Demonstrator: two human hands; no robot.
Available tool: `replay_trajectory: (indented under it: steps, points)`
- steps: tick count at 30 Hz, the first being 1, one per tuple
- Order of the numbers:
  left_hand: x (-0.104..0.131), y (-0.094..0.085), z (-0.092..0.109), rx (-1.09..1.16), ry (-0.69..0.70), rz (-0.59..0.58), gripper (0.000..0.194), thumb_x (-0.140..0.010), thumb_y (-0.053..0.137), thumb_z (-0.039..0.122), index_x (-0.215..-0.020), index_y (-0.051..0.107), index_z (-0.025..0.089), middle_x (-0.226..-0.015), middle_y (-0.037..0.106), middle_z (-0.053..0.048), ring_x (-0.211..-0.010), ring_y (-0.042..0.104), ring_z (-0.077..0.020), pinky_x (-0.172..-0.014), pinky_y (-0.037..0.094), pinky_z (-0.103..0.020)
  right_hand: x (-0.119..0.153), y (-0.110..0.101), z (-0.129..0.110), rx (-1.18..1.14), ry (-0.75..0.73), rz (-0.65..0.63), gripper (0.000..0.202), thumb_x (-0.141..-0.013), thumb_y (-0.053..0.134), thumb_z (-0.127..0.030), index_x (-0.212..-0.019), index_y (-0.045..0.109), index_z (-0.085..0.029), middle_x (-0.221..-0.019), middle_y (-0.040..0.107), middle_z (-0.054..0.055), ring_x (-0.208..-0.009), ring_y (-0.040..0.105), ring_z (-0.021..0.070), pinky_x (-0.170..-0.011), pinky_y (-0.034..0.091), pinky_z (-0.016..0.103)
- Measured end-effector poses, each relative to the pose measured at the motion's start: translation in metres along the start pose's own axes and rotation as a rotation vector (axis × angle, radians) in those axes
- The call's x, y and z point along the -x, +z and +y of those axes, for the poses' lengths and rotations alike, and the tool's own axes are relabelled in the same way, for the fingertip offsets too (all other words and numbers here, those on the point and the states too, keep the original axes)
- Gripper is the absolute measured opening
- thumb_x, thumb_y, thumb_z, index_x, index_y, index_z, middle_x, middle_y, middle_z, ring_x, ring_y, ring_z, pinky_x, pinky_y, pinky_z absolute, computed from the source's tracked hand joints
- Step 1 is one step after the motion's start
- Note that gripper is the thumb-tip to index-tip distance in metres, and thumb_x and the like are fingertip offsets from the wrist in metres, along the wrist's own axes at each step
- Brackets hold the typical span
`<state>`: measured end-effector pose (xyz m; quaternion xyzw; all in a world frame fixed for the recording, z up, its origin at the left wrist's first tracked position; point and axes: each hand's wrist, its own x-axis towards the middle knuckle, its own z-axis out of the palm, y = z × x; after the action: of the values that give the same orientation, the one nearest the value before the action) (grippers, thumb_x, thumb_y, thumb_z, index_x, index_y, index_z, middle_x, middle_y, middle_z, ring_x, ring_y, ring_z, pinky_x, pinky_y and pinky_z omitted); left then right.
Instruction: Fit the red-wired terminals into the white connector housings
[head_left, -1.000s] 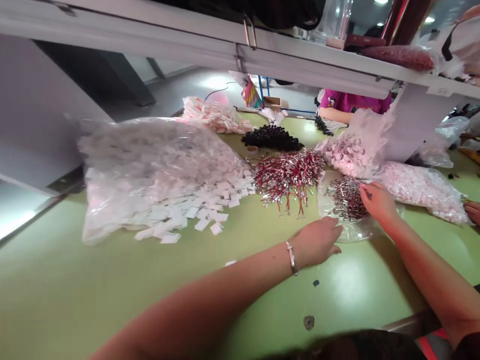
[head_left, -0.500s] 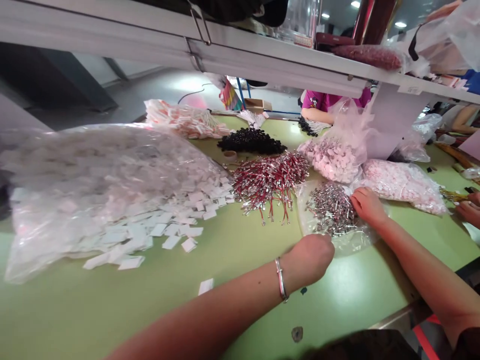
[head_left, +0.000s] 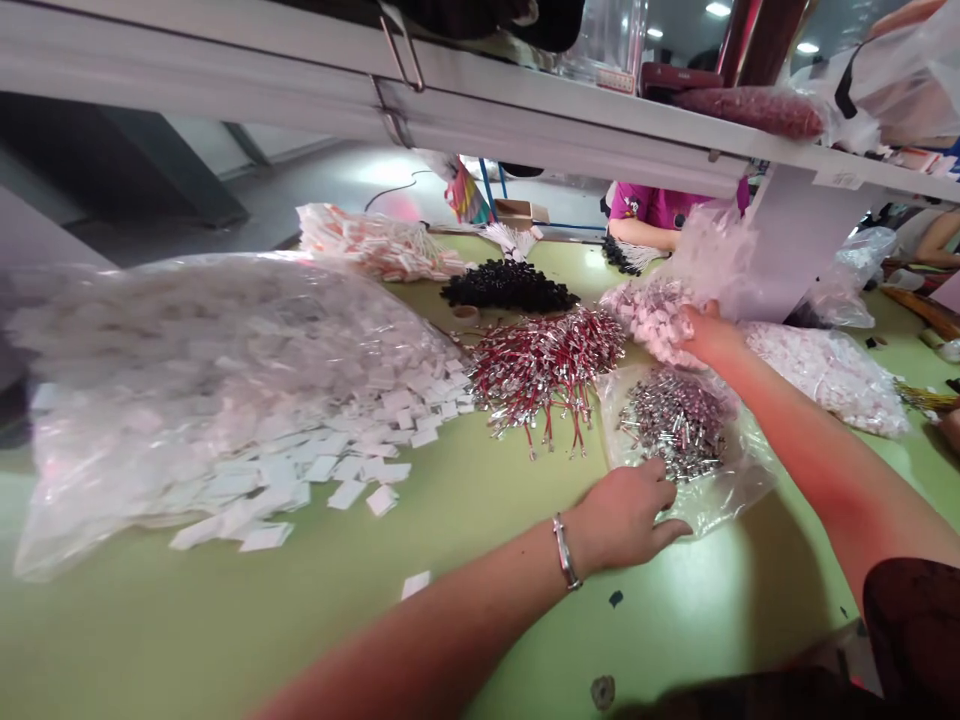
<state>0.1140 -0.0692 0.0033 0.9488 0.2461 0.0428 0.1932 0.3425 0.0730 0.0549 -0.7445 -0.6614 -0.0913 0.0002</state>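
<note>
My left hand [head_left: 626, 510] is open, its thumb apart from its fingers, at the near left edge of a flat clear plastic bag [head_left: 739, 490]. Nothing shows in its grasp. On that bag lies a heap of small silvery metal pieces with dark reddish parts [head_left: 679, 420]. Beyond it, my right hand [head_left: 709, 335] reaches to a clear bag of small pale pink pieces [head_left: 652, 310], fingers touching it and a gap between thumb and forefinger. Its fingertips are partly lost against the pink pieces. Left of the metal heap lies a pile of red wires with silvery ends [head_left: 547, 365].
A large clear bag of white flat pieces [head_left: 225, 370] spills across the green table [head_left: 360, 610] on the left. Behind are black parts [head_left: 510, 287] and orange-white bundles [head_left: 375, 243]. Another pink-filled bag [head_left: 832, 375] lies right. A shelf [head_left: 525, 140] spans overhead; a person [head_left: 645, 215] sits beyond.
My right hand has left the bag of metal pieces and moved up and away to the bag of pink pieces. My left hand has gone from closed to open, staying in place.
</note>
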Motion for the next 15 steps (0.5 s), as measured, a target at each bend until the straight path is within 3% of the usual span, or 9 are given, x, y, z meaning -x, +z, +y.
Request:
replay_trajectory:
  steps: [4, 6, 9, 15]
  points:
    - [-0.001, 0.0, -0.001, 0.006, 0.001, -0.011, 0.037, -0.088, 0.049, 0.05, -0.089, 0.064, 0.016, -0.096, 0.059, -0.008, -0.078, 0.06, -0.021, -0.069, 0.051, -0.035, -0.019, -0.005, 0.006, 0.02, -0.133, 0.186, 0.03, -0.087, 0.05, -0.024, -0.115, 0.057, -0.017, -0.121, 0.047, 0.016, -0.088, 0.059, 0.0258, -0.077, 0.044, 0.037]
    - [-0.001, 0.0, -0.002, 0.009, 0.002, -0.006, 0.036, -0.089, 0.048, 0.049, -0.089, 0.064, 0.016, -0.095, 0.059, -0.008, -0.077, 0.06, -0.0206, -0.068, 0.05, -0.035, -0.032, -0.011, 0.014, 0.024, -0.196, 0.253, 0.029, -0.087, 0.041, -0.014, -0.109, 0.059, -0.016, -0.12, 0.047, 0.016, -0.093, 0.055, 0.0261, -0.079, 0.043, 0.037]
    - [-0.001, 0.0, -0.003, 0.017, -0.005, -0.001, 0.035, -0.089, 0.048, 0.048, -0.089, 0.064, 0.017, -0.095, 0.059, -0.008, -0.076, 0.06, -0.0202, -0.066, 0.05, -0.034, -0.046, -0.011, 0.024, -0.014, -0.268, 0.297, 0.033, -0.088, 0.035, -0.012, -0.109, 0.06, -0.018, -0.123, 0.047, 0.014, -0.102, 0.05, 0.0267, -0.084, 0.041, 0.039]
    - [0.0, 0.0, -0.002, 0.008, 0.008, -0.011, 0.034, -0.09, 0.048, 0.047, -0.09, 0.064, 0.016, -0.096, 0.059, -0.008, -0.077, 0.06, -0.0207, -0.067, 0.051, -0.034, -0.028, 0.023, 0.027, -0.113, -0.33, 0.203, 0.038, -0.087, 0.042, -0.015, -0.122, 0.054, -0.019, -0.131, 0.048, 0.013, -0.114, 0.047, 0.0258, -0.093, 0.039, 0.039]
